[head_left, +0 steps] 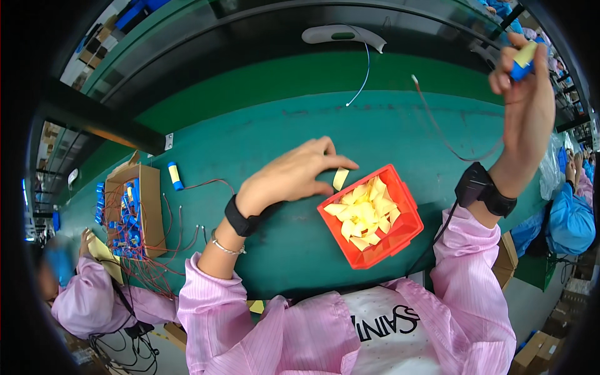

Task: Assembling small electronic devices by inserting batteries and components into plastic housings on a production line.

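Observation:
My right hand point(524, 78) is raised at the upper right, its fingers closed around a blue cylindrical battery pack point(522, 70) with a yellow patch on it. A thin wire point(431, 115) with a small white connector trails over the bench near that arm. At the middle, my left hand point(294, 172) has a small yellow paper piece point(340, 179) between thumb and forefinger. It is beside the far left corner of a red plastic bin point(405, 215), which holds a heap of similar yellow pieces point(361, 215).
One more blue-and-yellow battery pack point(175, 176) with a red wire lies left on the green bench point(284, 250). Beyond it, a cardboard box point(150, 212) holds several wired packs. A white curved part point(344, 37) sits at the back. Other people point(94, 294) work on both sides.

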`<state>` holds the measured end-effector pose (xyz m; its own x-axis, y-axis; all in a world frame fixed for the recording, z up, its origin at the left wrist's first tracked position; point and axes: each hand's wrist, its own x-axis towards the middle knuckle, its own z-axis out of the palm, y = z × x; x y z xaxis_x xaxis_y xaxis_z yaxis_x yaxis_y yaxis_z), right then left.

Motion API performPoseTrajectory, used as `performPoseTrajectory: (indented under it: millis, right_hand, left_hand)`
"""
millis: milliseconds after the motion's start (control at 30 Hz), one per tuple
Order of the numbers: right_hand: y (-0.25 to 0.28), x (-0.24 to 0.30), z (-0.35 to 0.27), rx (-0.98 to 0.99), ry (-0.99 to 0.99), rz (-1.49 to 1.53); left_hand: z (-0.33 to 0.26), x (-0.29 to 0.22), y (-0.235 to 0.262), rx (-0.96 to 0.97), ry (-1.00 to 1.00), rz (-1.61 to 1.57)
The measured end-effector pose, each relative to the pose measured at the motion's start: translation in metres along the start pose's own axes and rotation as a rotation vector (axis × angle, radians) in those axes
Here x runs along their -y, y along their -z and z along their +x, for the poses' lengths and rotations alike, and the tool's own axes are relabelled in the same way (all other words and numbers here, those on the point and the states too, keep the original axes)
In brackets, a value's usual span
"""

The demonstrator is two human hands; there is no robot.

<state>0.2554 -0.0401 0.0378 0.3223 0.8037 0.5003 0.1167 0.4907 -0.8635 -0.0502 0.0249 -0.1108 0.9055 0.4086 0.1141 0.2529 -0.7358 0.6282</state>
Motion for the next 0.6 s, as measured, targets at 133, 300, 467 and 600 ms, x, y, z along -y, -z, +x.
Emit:
performPoseTrajectory:
  millis: [133, 300, 467, 600]
  right_hand:
    - [-0.018, 0.013, -0.011, -0.094, 0.021, -0.087]
    - [-0.016, 0.008, -0.007, 0.040, -0.050, -0.054]
    - [-0.024, 0.016, -0.008, 0.133, -0.159, 0.210]
    - [-0.020, 0.011, -0.011, 0.256, -0.196, 0.230]
  left_hand:
    - [0.005, 0.000, -0.008, 0.109, 0.039, -0.135]
    - [0.008, 0.017, -0.002, 0.021, 0.127, -0.120]
    - [0.008, -0.005, 0.015, -0.090, 0.286, -0.197]
    - [0.007, -0.030, 0.029, -0.215, 0.156, -0.417]
